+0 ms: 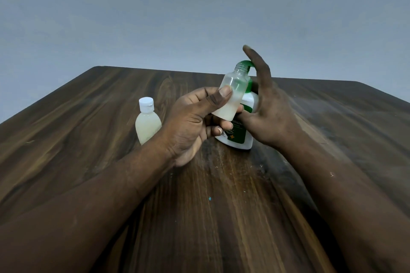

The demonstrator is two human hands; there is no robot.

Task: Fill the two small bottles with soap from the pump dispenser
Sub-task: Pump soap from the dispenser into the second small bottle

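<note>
Left hand [193, 122] grips the uncapped small bottle [230, 95], tilted so its neck meets the pump dispenser [241, 137] spout. Right hand [270, 113], fingers straight, lies against the pump head, likely to press. Capped bottle [147, 124], seemingly full, stands aside on the table [88, 117].

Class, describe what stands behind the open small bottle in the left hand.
The pump dispenser, its green pump head at the top. The bottle and left hand cover its spout tip and much of its body, so any soap flow is hidden.
</note>
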